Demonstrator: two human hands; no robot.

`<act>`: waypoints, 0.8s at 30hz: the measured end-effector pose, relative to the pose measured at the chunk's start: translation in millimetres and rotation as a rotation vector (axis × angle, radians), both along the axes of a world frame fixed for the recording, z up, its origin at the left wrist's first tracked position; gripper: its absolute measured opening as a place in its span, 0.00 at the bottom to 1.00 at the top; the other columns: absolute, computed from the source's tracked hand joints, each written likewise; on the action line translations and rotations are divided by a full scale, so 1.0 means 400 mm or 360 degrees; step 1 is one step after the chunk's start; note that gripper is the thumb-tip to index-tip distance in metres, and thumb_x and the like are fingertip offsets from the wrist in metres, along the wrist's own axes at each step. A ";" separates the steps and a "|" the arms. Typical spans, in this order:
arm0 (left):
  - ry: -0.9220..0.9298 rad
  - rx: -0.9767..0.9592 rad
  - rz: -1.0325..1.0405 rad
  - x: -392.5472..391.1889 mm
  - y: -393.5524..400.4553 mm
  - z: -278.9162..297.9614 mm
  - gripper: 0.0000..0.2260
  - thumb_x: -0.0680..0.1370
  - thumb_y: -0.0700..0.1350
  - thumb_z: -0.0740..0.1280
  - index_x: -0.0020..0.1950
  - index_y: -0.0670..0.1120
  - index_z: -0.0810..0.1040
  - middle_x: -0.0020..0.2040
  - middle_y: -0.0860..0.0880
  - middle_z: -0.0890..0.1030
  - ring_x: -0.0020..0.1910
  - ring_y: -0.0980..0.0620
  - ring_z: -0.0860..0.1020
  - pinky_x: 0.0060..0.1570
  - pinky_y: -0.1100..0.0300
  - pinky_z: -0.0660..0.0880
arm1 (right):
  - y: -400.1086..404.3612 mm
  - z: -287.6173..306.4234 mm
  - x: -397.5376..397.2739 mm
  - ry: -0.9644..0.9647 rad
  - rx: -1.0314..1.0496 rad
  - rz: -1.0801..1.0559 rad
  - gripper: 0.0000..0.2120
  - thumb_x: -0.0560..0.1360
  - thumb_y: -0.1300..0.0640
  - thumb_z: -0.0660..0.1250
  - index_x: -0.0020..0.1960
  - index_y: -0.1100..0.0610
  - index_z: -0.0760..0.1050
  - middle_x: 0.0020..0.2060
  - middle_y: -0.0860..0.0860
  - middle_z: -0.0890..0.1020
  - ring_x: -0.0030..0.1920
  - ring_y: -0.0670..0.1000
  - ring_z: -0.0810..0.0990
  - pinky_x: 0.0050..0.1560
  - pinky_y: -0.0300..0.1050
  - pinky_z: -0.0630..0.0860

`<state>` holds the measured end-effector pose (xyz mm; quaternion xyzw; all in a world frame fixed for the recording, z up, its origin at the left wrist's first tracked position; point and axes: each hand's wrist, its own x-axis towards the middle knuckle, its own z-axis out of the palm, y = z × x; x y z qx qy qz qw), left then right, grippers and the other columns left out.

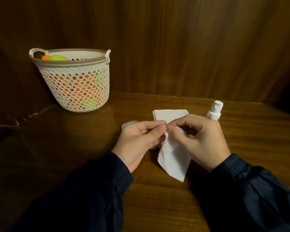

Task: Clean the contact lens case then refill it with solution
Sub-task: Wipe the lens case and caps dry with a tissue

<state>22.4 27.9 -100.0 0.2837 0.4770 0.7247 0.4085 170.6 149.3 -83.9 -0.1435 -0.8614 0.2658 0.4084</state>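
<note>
Both hands pinching a crumpled tissue above the tabletop, lens case hidden within if held at all, clear lid beside: likely tearing, leaving lint inside.

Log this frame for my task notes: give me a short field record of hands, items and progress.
surface: wooden table
left hand: holds a small thing, mostly hidden, against the tissue
right hand: pinches the white tissue and works it between both hands
spare tissues: folded tissues lying flat behind the hands
solution bottle: upright, cap on, behind the right hand
clear lid: on the table beyond the left hand
basket: back left, colored balls inside
progress: wiping stage; refill not yet begun
</note>
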 end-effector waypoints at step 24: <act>0.0023 -0.0034 0.0044 0.010 -0.002 0.002 0.12 0.68 0.45 0.78 0.51 0.50 0.91 0.56 0.45 0.89 0.58 0.47 0.87 0.54 0.59 0.84 | 0.014 0.005 0.001 -0.0251 0.0089 -0.0075 0.01 0.77 0.50 0.76 0.47 0.45 0.84 0.40 0.35 0.84 0.48 0.37 0.83 0.44 0.29 0.78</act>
